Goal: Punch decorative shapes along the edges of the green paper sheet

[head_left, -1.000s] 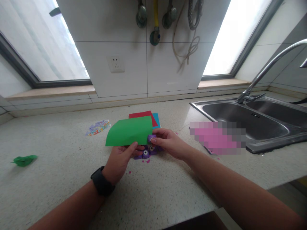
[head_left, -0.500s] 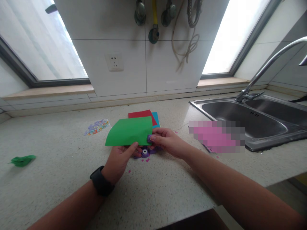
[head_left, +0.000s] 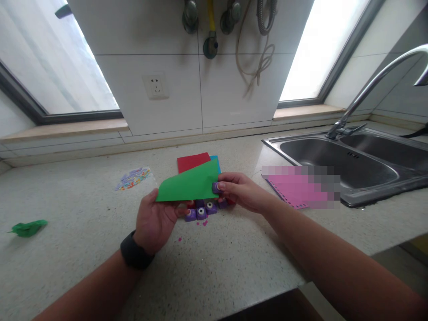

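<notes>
A green sheet of paper (head_left: 189,185) is held above the counter, its left side curving. My left hand (head_left: 156,225) grips it at the lower left corner, thumb by the edge and fingers under it. At the paper's right edge, my right hand (head_left: 241,192) pinches a small purple craft punch (head_left: 216,187), with the thumb on top. Several more purple punches (head_left: 201,213) with round pale tops stand on the counter below, partly hidden by the sheet and my fingers. Small pink paper bits (head_left: 179,239) lie in front of them.
Behind the green sheet lie red paper (head_left: 191,161) and blue paper (head_left: 215,158). Colourful small pieces (head_left: 133,178) are spread at left, near a crumpled green item (head_left: 28,228). A pink sheet with punched edges (head_left: 294,189), partly pixelated, lies by the steel sink (head_left: 284,145).
My left hand has shifted left to the paper's corner, its thumb leaving the bottom edge. The sheet has tilted, its right side rising, and more purple punches show below. The punch has moved slightly right.
</notes>
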Action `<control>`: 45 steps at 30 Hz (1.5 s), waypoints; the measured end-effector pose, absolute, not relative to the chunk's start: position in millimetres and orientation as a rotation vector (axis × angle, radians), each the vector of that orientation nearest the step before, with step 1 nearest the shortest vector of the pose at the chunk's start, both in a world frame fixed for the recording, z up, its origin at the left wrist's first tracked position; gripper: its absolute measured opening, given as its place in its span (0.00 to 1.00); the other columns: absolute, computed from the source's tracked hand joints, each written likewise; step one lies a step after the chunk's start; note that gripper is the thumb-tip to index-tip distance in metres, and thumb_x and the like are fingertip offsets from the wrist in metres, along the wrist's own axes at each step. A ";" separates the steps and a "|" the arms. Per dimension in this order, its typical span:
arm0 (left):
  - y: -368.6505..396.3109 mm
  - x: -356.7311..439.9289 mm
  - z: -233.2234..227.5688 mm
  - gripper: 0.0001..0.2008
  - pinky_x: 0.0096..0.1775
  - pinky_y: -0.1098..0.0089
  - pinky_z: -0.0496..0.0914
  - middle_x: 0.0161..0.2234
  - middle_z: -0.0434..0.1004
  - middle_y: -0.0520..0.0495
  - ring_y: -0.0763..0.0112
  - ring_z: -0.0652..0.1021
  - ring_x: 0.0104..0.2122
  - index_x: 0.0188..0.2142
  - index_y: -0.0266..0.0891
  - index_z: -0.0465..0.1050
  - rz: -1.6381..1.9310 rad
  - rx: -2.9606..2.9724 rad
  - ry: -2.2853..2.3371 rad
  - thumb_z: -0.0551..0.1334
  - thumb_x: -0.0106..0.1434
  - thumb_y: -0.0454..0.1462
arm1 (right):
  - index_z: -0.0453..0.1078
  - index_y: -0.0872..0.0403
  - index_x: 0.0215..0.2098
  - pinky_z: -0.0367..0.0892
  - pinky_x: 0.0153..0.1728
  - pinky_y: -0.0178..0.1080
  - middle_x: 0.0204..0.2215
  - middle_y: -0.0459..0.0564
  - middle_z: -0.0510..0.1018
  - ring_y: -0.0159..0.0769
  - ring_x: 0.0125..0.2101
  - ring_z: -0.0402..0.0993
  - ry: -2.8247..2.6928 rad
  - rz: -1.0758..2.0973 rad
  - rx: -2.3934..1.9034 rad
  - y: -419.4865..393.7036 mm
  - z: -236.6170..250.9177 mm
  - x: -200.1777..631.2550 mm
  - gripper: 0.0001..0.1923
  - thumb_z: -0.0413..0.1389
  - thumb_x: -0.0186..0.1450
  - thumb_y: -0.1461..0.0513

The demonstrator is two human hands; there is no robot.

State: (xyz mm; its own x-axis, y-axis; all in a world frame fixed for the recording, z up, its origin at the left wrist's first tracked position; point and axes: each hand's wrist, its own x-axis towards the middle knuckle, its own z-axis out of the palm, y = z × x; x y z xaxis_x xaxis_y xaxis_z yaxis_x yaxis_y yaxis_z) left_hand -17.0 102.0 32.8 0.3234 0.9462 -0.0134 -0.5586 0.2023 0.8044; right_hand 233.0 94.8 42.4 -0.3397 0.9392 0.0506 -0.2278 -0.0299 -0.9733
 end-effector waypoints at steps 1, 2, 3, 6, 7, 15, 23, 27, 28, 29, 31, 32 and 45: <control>101.9 -18.1 35.3 0.22 0.32 0.61 0.78 0.41 0.84 0.42 0.57 0.83 0.34 0.48 0.41 0.77 1.132 0.794 0.606 0.59 0.64 0.53 | 0.77 0.55 0.40 0.67 0.28 0.33 0.29 0.45 0.76 0.29 0.27 0.73 -1.336 1.541 -0.842 94.4 45.0 238.7 0.16 0.68 0.62 0.53; 101.6 -19.0 37.4 0.23 0.32 0.60 0.78 0.42 0.84 0.41 0.55 0.83 0.35 0.48 0.41 0.77 1.115 0.798 0.636 0.59 0.63 0.54 | 0.77 0.56 0.40 0.67 0.28 0.33 0.29 0.46 0.76 0.29 0.27 0.73 -1.407 1.528 -0.838 93.8 47.6 244.5 0.15 0.67 0.63 0.53; 101.3 -19.4 38.9 0.25 0.34 0.58 0.79 0.43 0.84 0.39 0.53 0.83 0.36 0.47 0.41 0.77 1.088 0.809 0.669 0.60 0.62 0.56 | 0.77 0.56 0.40 0.68 0.29 0.33 0.29 0.46 0.77 0.29 0.28 0.73 -1.480 1.517 -0.830 93.2 50.1 250.0 0.15 0.66 0.64 0.53; 101.4 -19.7 37.0 0.25 0.39 0.56 0.79 0.49 0.82 0.34 0.49 0.83 0.42 0.46 0.37 0.79 0.982 0.895 0.742 0.68 0.57 0.53 | 0.76 0.56 0.39 0.69 0.32 0.34 0.30 0.46 0.77 0.29 0.30 0.73 -1.649 1.468 -0.843 91.7 56.0 263.2 0.13 0.65 0.65 0.54; 102.5 -19.9 34.0 0.24 0.40 0.58 0.80 0.50 0.82 0.34 0.50 0.83 0.42 0.46 0.36 0.79 0.955 0.945 0.758 0.71 0.55 0.50 | 0.76 0.56 0.39 0.69 0.33 0.34 0.30 0.45 0.77 0.30 0.30 0.73 -1.684 1.450 -0.858 91.6 56.9 266.0 0.12 0.65 0.65 0.54; 113.4 -28.2 9.1 0.19 0.21 0.66 0.76 0.33 0.83 0.39 0.63 0.80 0.23 0.43 0.32 0.78 0.943 1.295 0.971 0.72 0.60 0.46 | 0.74 0.55 0.47 0.71 0.35 0.34 0.35 0.47 0.79 0.30 0.32 0.75 -1.563 1.508 -0.974 97.9 48.6 270.4 0.19 0.69 0.61 0.57; 110.5 -28.2 12.1 0.19 0.16 0.72 0.71 0.30 0.81 0.44 0.72 0.74 0.17 0.39 0.33 0.77 1.009 1.288 1.034 0.74 0.56 0.45 | 0.76 0.57 0.42 0.69 0.29 0.32 0.29 0.46 0.77 0.28 0.27 0.73 -1.326 1.662 -0.973 97.1 44.5 261.5 0.16 0.70 0.60 0.58; 112.5 -28.3 10.4 0.16 0.16 0.73 0.68 0.26 0.79 0.47 0.73 0.73 0.16 0.36 0.34 0.77 1.040 1.234 1.026 0.74 0.56 0.44 | 0.77 0.58 0.42 0.69 0.28 0.32 0.30 0.47 0.78 0.28 0.28 0.74 -1.238 1.704 -0.995 96.3 44.4 257.1 0.17 0.71 0.58 0.58; 112.7 -28.1 10.6 0.15 0.16 0.73 0.68 0.25 0.78 0.47 0.73 0.73 0.16 0.35 0.34 0.77 1.053 1.226 1.022 0.74 0.56 0.44 | 0.77 0.58 0.40 0.68 0.27 0.32 0.30 0.48 0.78 0.28 0.28 0.74 -1.228 1.701 -1.003 96.5 44.4 256.7 0.17 0.71 0.58 0.58; 112.8 -27.8 11.0 0.15 0.17 0.73 0.68 0.24 0.78 0.48 0.73 0.73 0.16 0.35 0.35 0.77 1.064 1.220 1.019 0.74 0.56 0.43 | 0.78 0.58 0.40 0.68 0.27 0.32 0.29 0.48 0.78 0.29 0.27 0.74 -1.223 1.693 -1.014 96.6 44.4 256.5 0.16 0.71 0.58 0.57; 112.8 -27.1 11.9 0.15 0.17 0.73 0.68 0.24 0.78 0.48 0.72 0.73 0.16 0.34 0.35 0.77 1.083 1.211 1.014 0.74 0.55 0.43 | 0.78 0.58 0.39 0.67 0.25 0.32 0.28 0.49 0.78 0.29 0.27 0.73 -1.234 1.675 -1.037 96.9 44.6 256.5 0.16 0.71 0.58 0.56; 112.8 -26.8 12.1 0.15 0.17 0.73 0.69 0.24 0.78 0.48 0.72 0.73 0.16 0.34 0.35 0.77 1.087 1.210 1.013 0.74 0.56 0.44 | 0.78 0.57 0.39 0.67 0.25 0.31 0.28 0.49 0.79 0.29 0.27 0.73 -1.247 1.669 -1.047 96.9 44.7 256.5 0.16 0.71 0.58 0.55; 111.2 -25.4 11.2 0.19 0.19 0.70 0.74 0.32 0.82 0.44 0.69 0.77 0.19 0.40 0.34 0.76 1.118 1.174 1.032 0.74 0.57 0.45 | 0.75 0.57 0.34 0.61 0.25 0.33 0.28 0.48 0.77 0.29 0.27 0.71 -1.391 1.686 -0.970 96.4 43.1 253.9 0.15 0.67 0.64 0.53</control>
State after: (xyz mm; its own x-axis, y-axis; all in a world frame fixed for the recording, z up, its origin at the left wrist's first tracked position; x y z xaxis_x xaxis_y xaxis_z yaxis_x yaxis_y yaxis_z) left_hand -25.4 111.2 11.2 0.1574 0.9872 -0.0265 -0.1056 0.0435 0.9935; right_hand 253.9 96.4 43.1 -0.4464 0.8895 -0.0980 -0.0727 -0.1452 -0.9867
